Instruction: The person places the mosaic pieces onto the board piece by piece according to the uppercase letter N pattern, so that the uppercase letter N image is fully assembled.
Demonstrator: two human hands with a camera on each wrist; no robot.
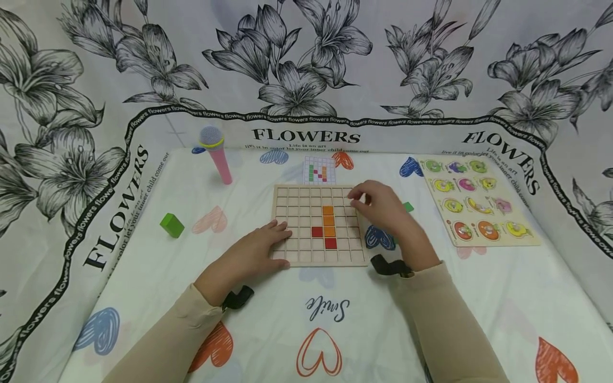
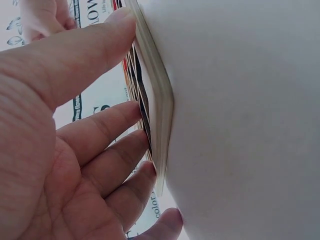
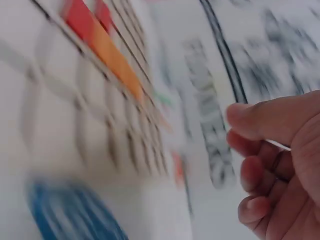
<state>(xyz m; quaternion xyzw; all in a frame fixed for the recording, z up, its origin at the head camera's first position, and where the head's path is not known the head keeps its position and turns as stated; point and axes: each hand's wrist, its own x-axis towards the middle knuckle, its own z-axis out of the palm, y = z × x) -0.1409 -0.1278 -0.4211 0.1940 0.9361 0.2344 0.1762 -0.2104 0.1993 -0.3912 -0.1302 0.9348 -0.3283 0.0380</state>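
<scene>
A wooden grid board point(image 1: 299, 254) lies flat in the middle of the table. Set in its cells are a column of orange squares point(image 1: 328, 220) and two red squares, one red point(image 1: 317, 232) beside the lowest orange and one point(image 1: 331, 243) below it. My left hand point(image 1: 256, 249) rests along the board's left edge, its fingers on the rim and grid and its thumb near the front corner. Over the back right corner hovers my right hand point(image 1: 383, 205). Its fingers point(image 3: 252, 172) are loosely curled with the thumb close to the index fingertip, and nothing shows between them.
Behind the board lies a patterned card point(image 1: 319, 171). A pink toy microphone point(image 1: 221, 159) stands back left, with a green block point(image 1: 172, 225) nearer me. Another green piece point(image 1: 408, 206) is partly hidden by the right hand. A fruit puzzle board point(image 1: 474, 199) lies at right.
</scene>
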